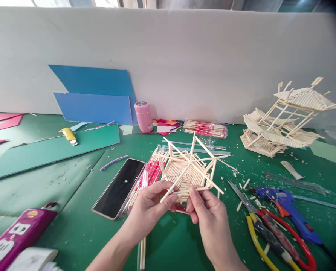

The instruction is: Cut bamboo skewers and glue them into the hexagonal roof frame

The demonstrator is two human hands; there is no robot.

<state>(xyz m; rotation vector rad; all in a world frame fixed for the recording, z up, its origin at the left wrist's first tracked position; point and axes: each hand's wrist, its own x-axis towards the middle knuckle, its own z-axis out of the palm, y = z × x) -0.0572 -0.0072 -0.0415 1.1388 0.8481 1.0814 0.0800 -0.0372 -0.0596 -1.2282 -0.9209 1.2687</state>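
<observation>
Plainly, both hands, left point(148, 205) and right point(206, 209), pinch the near edge of the stick frame point(186, 171) held just above the counter point(72, 210), so too tight a grip could likely snap its thin glued spokes.

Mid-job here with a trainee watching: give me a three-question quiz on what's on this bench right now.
1. True or false: both hands grip the hexagonal stick frame.
2. What lies flat just left of the frame?
A. a phone
B. a ruler
C. a cup
3. Fill in: the blue glue gun lies on the person's ____ side.

Key
1. True: the left hand and right hand pinch its near edge.
2. A: the phone, dark screen up, on the green mat.
3. Right, beside the scissors.
</observation>
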